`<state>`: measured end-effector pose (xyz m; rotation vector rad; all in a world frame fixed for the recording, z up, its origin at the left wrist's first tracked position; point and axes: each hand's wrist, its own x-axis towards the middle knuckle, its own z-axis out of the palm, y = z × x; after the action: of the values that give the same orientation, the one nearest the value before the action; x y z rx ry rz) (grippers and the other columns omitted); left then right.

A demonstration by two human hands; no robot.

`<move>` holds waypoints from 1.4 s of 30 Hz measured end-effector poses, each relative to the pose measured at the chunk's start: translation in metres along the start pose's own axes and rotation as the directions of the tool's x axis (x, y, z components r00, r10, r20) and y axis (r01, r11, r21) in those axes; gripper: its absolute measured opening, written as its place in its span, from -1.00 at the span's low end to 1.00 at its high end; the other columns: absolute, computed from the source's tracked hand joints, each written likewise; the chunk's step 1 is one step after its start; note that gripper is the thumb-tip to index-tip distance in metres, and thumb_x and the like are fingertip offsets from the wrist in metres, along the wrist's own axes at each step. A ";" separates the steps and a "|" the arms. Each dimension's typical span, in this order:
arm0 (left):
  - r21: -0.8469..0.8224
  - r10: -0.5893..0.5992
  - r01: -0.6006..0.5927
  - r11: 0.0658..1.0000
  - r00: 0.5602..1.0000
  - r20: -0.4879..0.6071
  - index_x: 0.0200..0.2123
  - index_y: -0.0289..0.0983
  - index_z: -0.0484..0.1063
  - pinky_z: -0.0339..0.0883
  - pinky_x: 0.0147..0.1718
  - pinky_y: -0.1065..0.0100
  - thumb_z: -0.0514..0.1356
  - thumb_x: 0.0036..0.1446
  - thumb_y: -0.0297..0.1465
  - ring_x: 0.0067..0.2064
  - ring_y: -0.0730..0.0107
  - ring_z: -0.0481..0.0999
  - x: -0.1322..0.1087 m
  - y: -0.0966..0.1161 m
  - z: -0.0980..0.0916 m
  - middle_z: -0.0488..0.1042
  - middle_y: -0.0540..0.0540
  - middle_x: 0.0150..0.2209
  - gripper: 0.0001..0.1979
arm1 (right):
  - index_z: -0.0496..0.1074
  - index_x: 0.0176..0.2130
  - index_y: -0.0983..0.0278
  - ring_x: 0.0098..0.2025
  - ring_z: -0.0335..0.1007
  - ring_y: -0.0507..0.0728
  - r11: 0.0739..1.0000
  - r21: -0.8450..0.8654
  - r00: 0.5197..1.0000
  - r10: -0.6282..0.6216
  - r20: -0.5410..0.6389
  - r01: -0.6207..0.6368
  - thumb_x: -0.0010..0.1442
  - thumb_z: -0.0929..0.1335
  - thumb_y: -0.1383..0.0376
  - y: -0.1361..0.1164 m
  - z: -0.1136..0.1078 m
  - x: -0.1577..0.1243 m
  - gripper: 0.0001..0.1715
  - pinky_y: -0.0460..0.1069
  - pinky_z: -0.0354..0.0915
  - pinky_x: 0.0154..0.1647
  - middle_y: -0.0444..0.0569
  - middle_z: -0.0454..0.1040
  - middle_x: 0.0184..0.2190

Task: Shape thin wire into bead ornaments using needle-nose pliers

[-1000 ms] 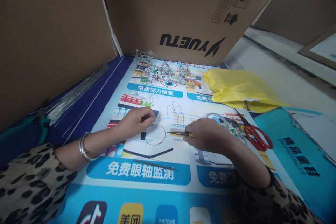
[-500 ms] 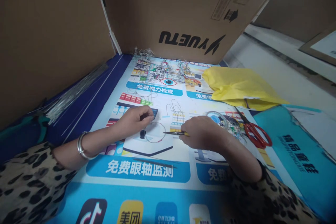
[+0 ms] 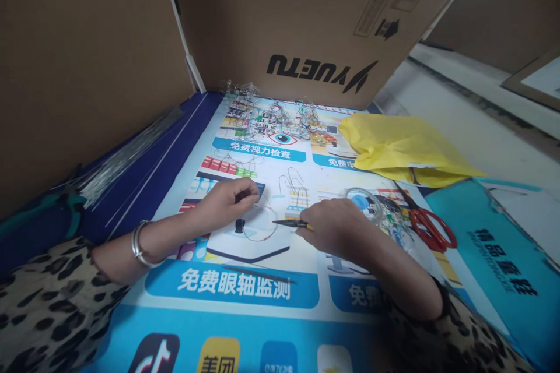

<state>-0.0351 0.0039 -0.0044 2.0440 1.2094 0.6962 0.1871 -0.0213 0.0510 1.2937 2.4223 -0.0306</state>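
Above a blue-and-white printed sheet (image 3: 301, 317), a thin, nearly circular wire loop, red-marked along its lower edge (image 3: 267, 238), extends from the left hand (image 3: 234, 199), thumb and forefinger pinched on it. Closed around slim, dark-tipped, yellow-handled pliers (image 3: 289, 223), the right hand (image 3: 332, 224) points them at the loop's right side; contact is unclear.

Bore, on the table (image 3: 172, 157), a large printed blue-and-white sheet (image 3: 188, 315). Held tangled wire pieces (image 3: 276, 118) along the far end, bent wires (image 3: 297, 186) nearer the middle. Carried a bundle of pale strands (image 3: 125, 157) at left, off the sheet, plus a yellow bag (image 3: 406, 145) at far right. Had, closer, red-handled scissors (image 3: 420, 217) between a clear coil (image 3: 377, 208) and a teal bag (image 3: 472, 233).
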 end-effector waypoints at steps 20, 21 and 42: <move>-0.216 -0.028 0.035 0.976 0.999 0.034 -0.39 -0.29 0.33 0.17 -0.47 0.46 0.05 0.12 -0.38 -0.46 0.51 0.28 0.000 -0.003 0.000 0.32 0.05 -0.50 -0.88 | 0.45 -0.34 0.25 -0.33 0.43 0.20 1.000 0.014 0.999 0.007 -0.049 -0.006 0.17 0.20 0.11 0.002 0.006 0.003 -0.65 0.03 0.24 -0.37 0.02 0.52 -0.37; -0.224 -0.028 0.034 0.974 0.999 0.033 -0.39 -0.29 0.33 0.17 -0.47 0.47 0.05 0.12 -0.38 -0.47 0.51 0.28 0.000 -0.003 0.000 0.32 0.05 -0.50 -0.88 | 0.45 -0.34 0.24 -0.32 0.43 0.20 1.000 0.021 0.999 0.010 -0.044 -0.009 0.17 0.19 0.11 0.003 0.006 0.003 -0.65 0.03 0.23 -0.36 0.01 0.51 -0.37; -0.130 0.009 -0.014 0.991 0.999 -0.039 -0.37 -0.28 0.34 0.17 -0.44 0.46 0.05 0.12 -0.40 -0.43 0.49 0.29 -0.002 -0.004 0.001 0.35 0.03 -0.47 -0.89 | 0.39 -0.29 0.28 -0.23 0.24 0.15 0.993 0.108 0.924 0.093 -0.372 -0.056 0.20 0.20 0.25 -0.006 0.033 0.006 -0.77 0.01 0.00 -0.26 0.00 0.41 -0.33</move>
<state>-0.0374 0.0031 -0.0078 1.9394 1.1438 0.8015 0.1904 -0.0260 0.0173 1.5558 2.7141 0.1376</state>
